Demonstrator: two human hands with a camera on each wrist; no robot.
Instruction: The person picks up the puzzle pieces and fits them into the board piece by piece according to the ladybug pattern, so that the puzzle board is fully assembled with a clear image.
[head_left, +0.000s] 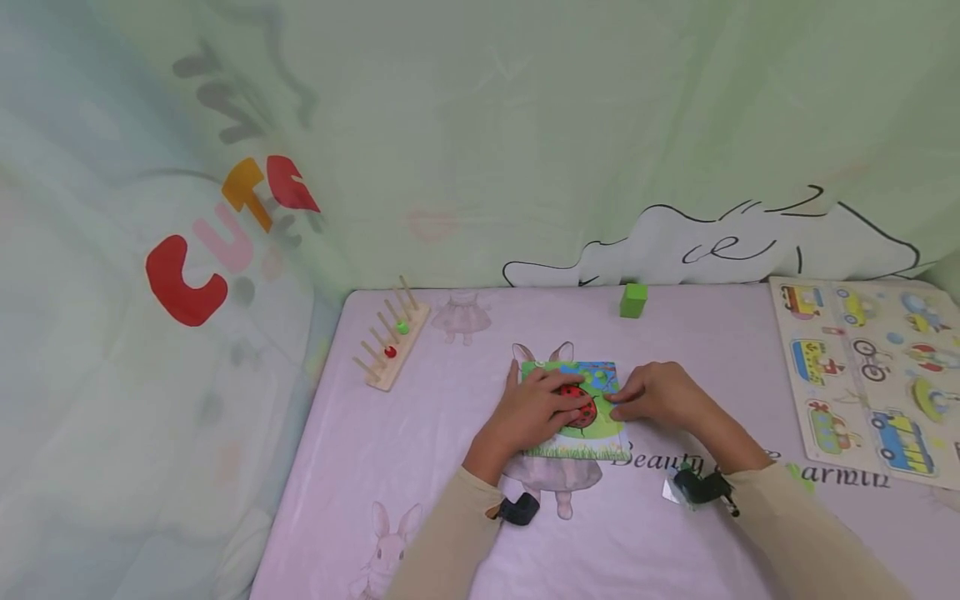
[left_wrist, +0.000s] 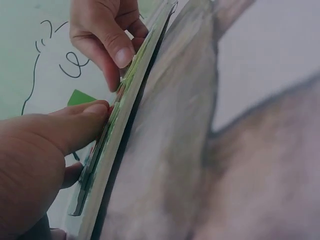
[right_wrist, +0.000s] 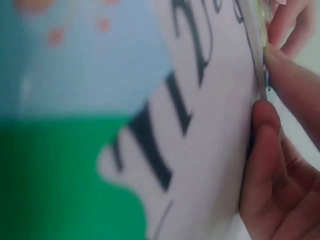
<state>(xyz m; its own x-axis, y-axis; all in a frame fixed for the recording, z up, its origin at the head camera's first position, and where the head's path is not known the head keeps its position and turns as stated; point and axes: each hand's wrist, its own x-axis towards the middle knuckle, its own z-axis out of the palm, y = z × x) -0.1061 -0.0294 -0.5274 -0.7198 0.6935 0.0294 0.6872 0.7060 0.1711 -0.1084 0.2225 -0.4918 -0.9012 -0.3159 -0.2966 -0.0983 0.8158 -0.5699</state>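
Note:
A square ladybug puzzle (head_left: 600,450) with a green and blue picture lies flat on the pink-lilac cloth, in the middle of the head view. My left hand (head_left: 528,412) rests across its left half, fingers stretched over the red ladybug and the thumb at the upper left edge. At the right edge my right hand (head_left: 663,396) grips the puzzle between thumb and forefinger. The right wrist view shows this right hand (right_wrist: 290,165) close to the cloth, one fingertip on the board's top face. Seen from the left wrist, both hands meet along the thin board (left_wrist: 125,110).
A wooden peg stand (head_left: 386,379) with a red and a green bead stands at the back left. Behind the puzzle is a green block (head_left: 633,301). A vehicle puzzle board (head_left: 851,392) lies at the right. Hanging printed cloth (head_left: 465,167) borders the back and left.

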